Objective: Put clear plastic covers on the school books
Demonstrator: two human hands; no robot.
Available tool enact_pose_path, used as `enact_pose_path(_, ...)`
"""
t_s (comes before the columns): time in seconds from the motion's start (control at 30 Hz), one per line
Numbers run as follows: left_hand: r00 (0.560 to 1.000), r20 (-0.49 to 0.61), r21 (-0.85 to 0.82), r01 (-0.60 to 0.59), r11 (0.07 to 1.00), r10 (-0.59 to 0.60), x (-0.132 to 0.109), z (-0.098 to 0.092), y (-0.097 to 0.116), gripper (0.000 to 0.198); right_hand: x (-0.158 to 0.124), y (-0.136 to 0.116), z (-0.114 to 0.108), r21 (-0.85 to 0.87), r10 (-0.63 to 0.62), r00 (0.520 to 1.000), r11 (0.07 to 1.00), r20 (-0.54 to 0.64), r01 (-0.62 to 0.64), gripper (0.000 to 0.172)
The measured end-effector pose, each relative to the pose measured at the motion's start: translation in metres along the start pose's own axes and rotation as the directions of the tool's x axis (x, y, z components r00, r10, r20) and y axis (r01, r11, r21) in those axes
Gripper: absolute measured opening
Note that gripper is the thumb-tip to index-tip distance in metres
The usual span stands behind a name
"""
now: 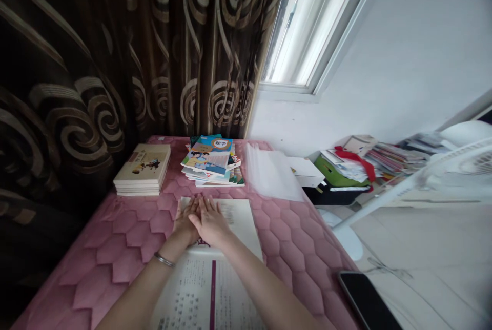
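Observation:
An open book (pixel 240 225) lies on a pink quilted surface, its white upper page or cover showing a little purple print. Its nearer part has columns of text and a dark purple stripe. My left hand (pixel 185 226), with a silver bangle at the wrist, rests flat on the upper left of the book. Beside it, slightly overlapping, my right hand (pixel 212 223) also presses flat, fingers stretched forward. Neither hand grips anything. Part of the print under the palms is hidden.
Beyond the book are a stack of matching cream books (pixel 142 168), a pile of colourful textbooks (pixel 211 158) and translucent white sheets (pixel 271 171). A black phone (pixel 367 299) lies at the right edge. A white fan (pixel 388 194) and a green bin of papers (pixel 340 171) stand right.

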State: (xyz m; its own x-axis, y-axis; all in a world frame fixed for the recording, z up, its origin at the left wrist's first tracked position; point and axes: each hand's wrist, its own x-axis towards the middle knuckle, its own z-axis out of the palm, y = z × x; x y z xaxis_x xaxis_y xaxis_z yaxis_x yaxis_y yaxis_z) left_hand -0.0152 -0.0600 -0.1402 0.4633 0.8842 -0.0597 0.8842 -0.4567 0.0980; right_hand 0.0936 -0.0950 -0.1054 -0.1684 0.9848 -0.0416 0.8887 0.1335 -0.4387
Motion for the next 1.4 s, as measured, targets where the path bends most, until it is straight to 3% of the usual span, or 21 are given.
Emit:
enact_pose_path(0.1, 0.998, -0.063, -0.010, -0.010, 1.000, 0.010, -0.003, 0.002, -0.003, 0.063, 0.014, 0.003, 0.011, -0.003, 0.032, 0.999, 1.000, 0.022, -0.032, 0.076)
enact_pose_path(0.2, 0.997, -0.073, -0.038, 0.005, 0.999, -0.008, -0.002, 0.003, -0.003, 0.063, 0.008, 0.021, 0.013, -0.081, 0.109, 0.994, 0.991, 0.018, -0.108, 0.079)
enact_pose_path(0.4, 0.995, -0.096, -0.037, 0.022, 0.999, -0.026, 0.001, 0.001, 0.001, 0.065, -0.021, 0.068, -0.008, -0.229, 0.291, 0.955, 0.928, -0.049, -0.295, 0.076)
enact_pose_path(0.5, 0.991, -0.075, -0.030, 0.105, 0.994, -0.107, 0.000, -0.003, -0.003, 0.067, -0.028, 0.080, -0.015, -0.252, 0.348, 0.934, 0.900, -0.075, -0.356, 0.073)
enact_pose_path(0.77, 0.962, 0.006, -0.002, 0.272, 0.962, -0.272, -0.009, -0.016, -0.027, 0.066, -0.029, 0.084, -0.015, -0.256, 0.362, 0.930, 0.895, -0.066, -0.366, 0.071)
enact_pose_path(1.03, 0.946, 0.024, 0.025, 0.323, 0.946, -0.323, -0.005, -0.019, -0.023, 0.068, -0.030, 0.083, -0.018, -0.309, 0.383, 0.923, 0.873, -0.045, -0.377, 0.068)
enact_pose_path(1.23, 0.951, 0.031, 0.052, 0.306, 0.951, -0.307, -0.045, -0.025, -0.007, 0.058, -0.028, 0.085, -0.016, -0.337, 0.381, 0.925, 0.869, -0.013, -0.363, 0.071)
enact_pose_path(1.33, 0.960, 0.053, -0.020, 0.277, 0.961, -0.276, -0.069, -0.019, -0.006, 0.056, -0.022, 0.084, -0.016, -0.361, 0.389, 0.921, 0.858, -0.007, -0.365, 0.069)
enact_pose_path(1.4, 0.966, 0.005, -0.052, 0.257, 0.965, -0.257, -0.078, -0.012, -0.008, 0.054, -0.015, 0.076, -0.018, -0.395, 0.407, 0.913, 0.834, -0.030, -0.385, 0.068)
